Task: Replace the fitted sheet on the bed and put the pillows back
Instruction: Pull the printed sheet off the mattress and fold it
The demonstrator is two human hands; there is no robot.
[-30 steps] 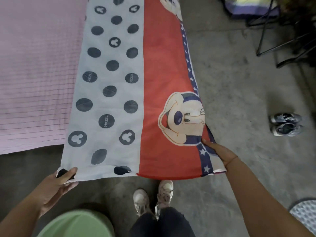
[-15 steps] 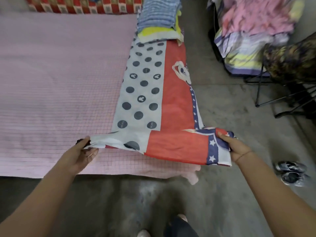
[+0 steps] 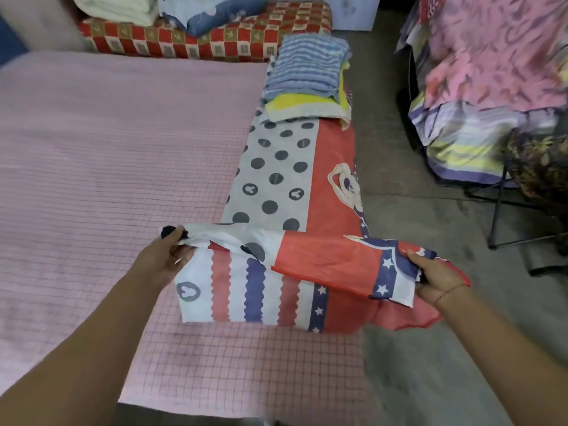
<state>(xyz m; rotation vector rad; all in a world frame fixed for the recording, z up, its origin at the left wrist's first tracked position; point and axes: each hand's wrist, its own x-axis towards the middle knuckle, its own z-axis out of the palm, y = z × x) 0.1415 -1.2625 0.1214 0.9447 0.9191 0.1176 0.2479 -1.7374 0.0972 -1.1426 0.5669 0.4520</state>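
A: Nearest you, your left hand [image 3: 167, 261] has thumb and fingers pinched on the spotted corner of the Mickey-print sheet [image 3: 325, 167]. Your right hand [image 3: 431, 278] is curled round the starred corner, out past the bed's edge.

B: You hold both corners up, with the near end doubled back over the strip beneath it. (Whether you are folding it up or opening it out, I cannot say from here.) Either way, keep the corners level and the edge between them taut, so the cloth moves as one panel.

A: Your right side sags: red cloth droops below your wrist towards the concrete floor [image 3: 415, 348]. I would bring that hand inward over the pink checked mattress [image 3: 123, 149], or the sheet may drag in the dust.

B: Farther off, the rest of the sheet lies as a long strip along the mattress's right edge. A stack of folded cloths [image 3: 304, 69] sits on its far end. That weight will likely pin the sheet, and a hard pull could tumble the stack. Lift it off first.

A: Beyond that, a blue printed pillow [image 3: 215, 13] lies on the red checked cushion [image 3: 233, 41] at the head end. The pillows, I judge, are yet to go back.
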